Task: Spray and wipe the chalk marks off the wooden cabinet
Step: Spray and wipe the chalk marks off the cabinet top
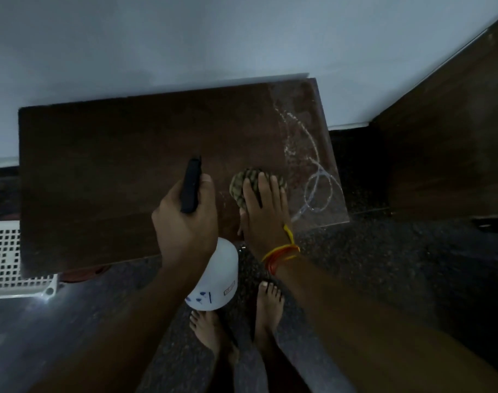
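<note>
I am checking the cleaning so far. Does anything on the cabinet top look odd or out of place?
Only the chalk marks: white loops and smears remain on the right end of the wooden cabinet, right of the cloth under the right hand. The left hand grips the spray bottle. Nothing looks spilled or damaged.

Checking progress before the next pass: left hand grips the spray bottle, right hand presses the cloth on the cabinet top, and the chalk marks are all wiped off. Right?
Not quite. The head view shows chalk marks remaining on the cabinet top, right of the cloth. The left hand does grip the spray bottle, and the right hand presses the cloth.

Head view, steeply downward, seemingly close
</note>
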A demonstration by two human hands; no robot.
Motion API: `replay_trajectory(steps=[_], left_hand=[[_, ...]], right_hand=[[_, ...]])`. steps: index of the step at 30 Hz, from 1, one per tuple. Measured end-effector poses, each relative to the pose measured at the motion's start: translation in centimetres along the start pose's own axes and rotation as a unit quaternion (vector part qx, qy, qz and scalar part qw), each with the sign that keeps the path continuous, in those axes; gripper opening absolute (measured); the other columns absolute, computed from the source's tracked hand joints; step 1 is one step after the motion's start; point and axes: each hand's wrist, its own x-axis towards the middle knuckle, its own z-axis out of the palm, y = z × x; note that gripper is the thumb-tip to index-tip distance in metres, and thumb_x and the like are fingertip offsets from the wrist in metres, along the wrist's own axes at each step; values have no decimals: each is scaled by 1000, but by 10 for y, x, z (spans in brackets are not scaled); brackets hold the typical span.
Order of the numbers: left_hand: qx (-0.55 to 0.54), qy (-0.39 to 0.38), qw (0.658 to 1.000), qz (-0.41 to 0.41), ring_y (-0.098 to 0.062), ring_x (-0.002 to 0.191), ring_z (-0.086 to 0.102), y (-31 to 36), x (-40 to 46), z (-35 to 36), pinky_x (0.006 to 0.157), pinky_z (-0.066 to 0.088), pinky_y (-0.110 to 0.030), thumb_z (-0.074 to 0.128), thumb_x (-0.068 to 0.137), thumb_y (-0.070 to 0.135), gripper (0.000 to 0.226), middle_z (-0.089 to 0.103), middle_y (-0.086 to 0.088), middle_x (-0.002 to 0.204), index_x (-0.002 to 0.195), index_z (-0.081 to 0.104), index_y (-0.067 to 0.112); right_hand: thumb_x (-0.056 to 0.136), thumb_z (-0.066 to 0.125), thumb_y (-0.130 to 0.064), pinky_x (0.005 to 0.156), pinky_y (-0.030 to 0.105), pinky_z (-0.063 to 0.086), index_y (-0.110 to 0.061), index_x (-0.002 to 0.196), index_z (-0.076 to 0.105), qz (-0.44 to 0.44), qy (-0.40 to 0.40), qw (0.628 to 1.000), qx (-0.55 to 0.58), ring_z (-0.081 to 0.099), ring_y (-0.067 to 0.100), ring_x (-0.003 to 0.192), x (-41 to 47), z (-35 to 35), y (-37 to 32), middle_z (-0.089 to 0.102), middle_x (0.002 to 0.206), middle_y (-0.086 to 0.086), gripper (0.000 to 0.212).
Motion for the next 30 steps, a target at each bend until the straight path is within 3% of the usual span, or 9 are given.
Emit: replay_trajectory(steps=[4,12,17,21,24,30], left_hand=[[6,4,1000,6,-32,56,58,8,-4,9,49,54,-54,54,96,43,31,61,-16,67,66,51,34],[14,3,1000,6,-38,58,59,7,-3,28,49,53,-54,53,97,42,32,59,-18,66,68,52,28],[8,-7,1000,3,-37,57,57,15,-4,38,48,53,-54,53,97,41,32,57,-21,65,68,52,27],[0,-15,1000,11,-39,58,57,23,-2,42,47,52,-54,52,98,39,33,58,-23,66,73,55,17],[-1,-19,1000,17,-40,58,58,25,-1,47,47,51,-54,50,97,43,36,59,-23,67,76,57,14],[11,-15,1000,15,-41,59,59,30,-8,53,49,50,-52,52,98,40,28,63,-24,74,71,53,30]], right_hand=[[93,54,-27,111,58,25,-14,142,39,-55,-7,998,9,28,41,139,-13,-7,24,34,150,18,53],[94,41,-27,114,56,19,-11,143,37,14,-18,1000,9,22,44,141,-14,-16,28,29,151,21,52],[94,46,-27,113,55,25,-11,141,41,-64,-21,998,-5,27,42,139,-19,-25,54,34,149,20,50],[93,36,-30,111,56,30,-12,140,43,-28,-20,999,-10,30,41,139,-24,-33,67,37,148,19,51],[93,39,-31,112,56,26,-13,141,41,-16,-16,1000,-6,29,41,139,-7,-31,61,36,148,19,51],[94,44,-29,113,53,22,-13,143,37,21,-20,1000,-8,25,40,141,9,-27,56,32,151,19,52]])
